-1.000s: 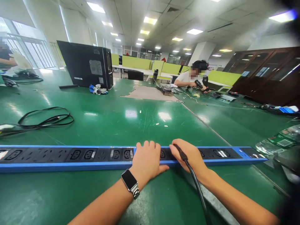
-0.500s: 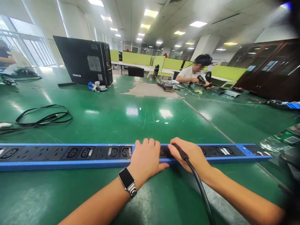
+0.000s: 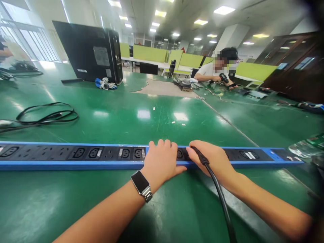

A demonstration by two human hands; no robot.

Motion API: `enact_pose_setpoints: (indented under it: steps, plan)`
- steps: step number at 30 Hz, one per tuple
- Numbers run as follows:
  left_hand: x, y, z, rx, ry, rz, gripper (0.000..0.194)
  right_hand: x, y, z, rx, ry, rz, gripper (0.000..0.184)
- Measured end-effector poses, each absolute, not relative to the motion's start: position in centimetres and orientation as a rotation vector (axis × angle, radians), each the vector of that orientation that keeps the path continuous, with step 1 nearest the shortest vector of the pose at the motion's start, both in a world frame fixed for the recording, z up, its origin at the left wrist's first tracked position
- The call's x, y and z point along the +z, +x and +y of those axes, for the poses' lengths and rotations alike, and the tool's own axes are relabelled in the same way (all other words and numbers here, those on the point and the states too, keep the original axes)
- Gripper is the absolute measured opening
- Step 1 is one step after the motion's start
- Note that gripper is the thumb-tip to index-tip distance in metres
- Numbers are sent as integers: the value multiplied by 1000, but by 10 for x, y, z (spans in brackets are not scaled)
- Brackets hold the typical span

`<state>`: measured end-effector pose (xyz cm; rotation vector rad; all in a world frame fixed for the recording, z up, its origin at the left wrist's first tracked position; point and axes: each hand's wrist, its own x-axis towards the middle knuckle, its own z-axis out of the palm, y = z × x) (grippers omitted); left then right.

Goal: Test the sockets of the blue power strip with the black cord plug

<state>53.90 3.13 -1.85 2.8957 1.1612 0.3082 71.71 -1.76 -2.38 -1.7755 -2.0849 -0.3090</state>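
Observation:
A long blue power strip (image 3: 83, 165) with black sockets lies across the green table in front of me. My left hand (image 3: 162, 158), with a watch on its wrist, lies over the middle of the strip. Its fingers reach over the far edge and its thumb runs along the near edge, gripping it. Just right of it, my right hand (image 3: 212, 157) is closed round the plug of a thick black power cord (image 3: 219, 189), at the strip's sockets. My fingers hide the plug's front, so I cannot tell how deep it sits. The cord trails down toward me.
A coiled black cable (image 3: 50, 116) lies at left. Behind it stand a black computer case (image 3: 88, 54) and blue-white gloves (image 3: 105, 83). A plastic bottle (image 3: 307, 145) lies at right. Across the table a person (image 3: 202, 74) holds a dark tool.
My view has tilted down a little, so the strip and hands appear higher and slightly farther right. Both hands keep the same hold on the strip and plug.

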Motion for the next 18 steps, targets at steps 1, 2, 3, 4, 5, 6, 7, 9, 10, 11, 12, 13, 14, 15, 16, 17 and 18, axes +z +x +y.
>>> enact_pose_setpoints:
  steps: [1,2,3,4,5,6,7,9,10,11,12,13,14,15,16,17,18]
  plan:
    - [-19,539,31,309,2898,1168,61,-28,717,-18,-348,-1773,-2083,34]
    - [-19,539,31,309,2901,1170,61,-32,717,-18,-385,-1782,-2067,35]
    - [-19,539,32,304,2901,1166,61,-33,716,-18,-399,-1796,-2056,35]
    - [-19,539,32,297,2899,1161,61,-30,716,-17,-376,-1806,-2061,35]
    - [-18,540,32,288,2897,1155,62,-23,716,-16,-335,-1796,-2066,35]
    - [-17,540,32,279,2893,1155,62,-12,715,-14,-297,-1769,-2045,35]
    - [-15,540,32,269,2891,1155,62,3,715,-12,-293,-1733,-1976,35]
    - [-13,539,32,250,2891,1154,62,36,712,-10,-383,-1659,-1728,35]
    - [-12,539,32,250,2894,1155,61,48,710,-10,-473,-1642,-1591,34]
    - [-12,539,32,254,2897,1159,61,55,708,-11,-507,-1646,-1543,31]
    - [-12,539,33,265,2899,1165,61,55,707,-12,-476,-1657,-1583,28]
    - [-12,539,33,278,2901,1167,61,48,705,-14,-400,-1673,-1695,28]
    - [-13,539,32,293,2901,1167,61,37,705,-15,-316,-1713,-1786,29]
    - [-14,539,32,304,2901,1160,61,22,706,-16,-270,-1739,-1847,31]
    - [-15,539,32,313,2902,1153,61,7,707,-17,-270,-1772,-1867,32]
    - [-16,539,32,323,2905,1147,61,-6,709,-17,-267,-1803,-1886,32]
    - [-17,539,32,334,2908,1147,61,-16,711,-17,-274,-1822,-1902,33]
